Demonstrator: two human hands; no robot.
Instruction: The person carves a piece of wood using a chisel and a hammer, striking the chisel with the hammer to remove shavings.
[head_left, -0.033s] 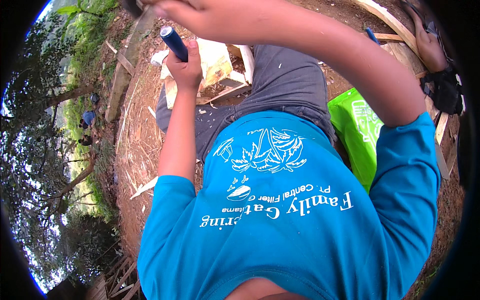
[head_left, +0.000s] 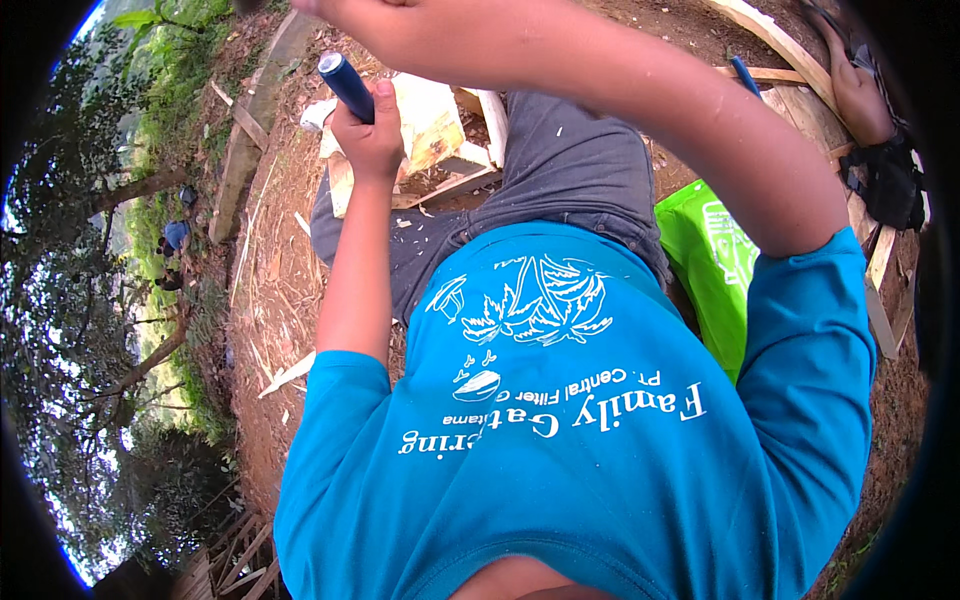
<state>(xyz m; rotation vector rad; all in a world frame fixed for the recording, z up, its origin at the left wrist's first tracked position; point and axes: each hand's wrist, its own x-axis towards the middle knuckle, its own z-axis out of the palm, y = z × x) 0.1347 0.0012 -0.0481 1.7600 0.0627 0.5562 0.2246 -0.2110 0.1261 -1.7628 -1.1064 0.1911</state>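
My left hand (head_left: 368,135) is closed around the dark blue handle of what looks like a chisel (head_left: 347,85), its metal-capped end pointing up. The blade is hidden behind my hand. Just beyond stands a pale, chipped wood block (head_left: 428,120), by my legs in grey trousers (head_left: 570,150). My right hand (head_left: 385,35) is raised above and right of the chisel, partly cut off by the top edge. Its fingers look closed on a tool, probably a hammer; only a dark end (head_left: 248,5) shows, apart from the chisel.
A bright green bag (head_left: 705,270) lies at my right side. Beyond it are a second blue handle (head_left: 743,75), a curved pale plank (head_left: 775,40) and a person's bare limb (head_left: 862,100) beside a black item (head_left: 893,185). Wood chips and sticks (head_left: 288,375) litter the soil at left.
My right hand has risen slightly, carrying the dark tool end up and left, mostly out of view. The left hand and chisel have barely moved.
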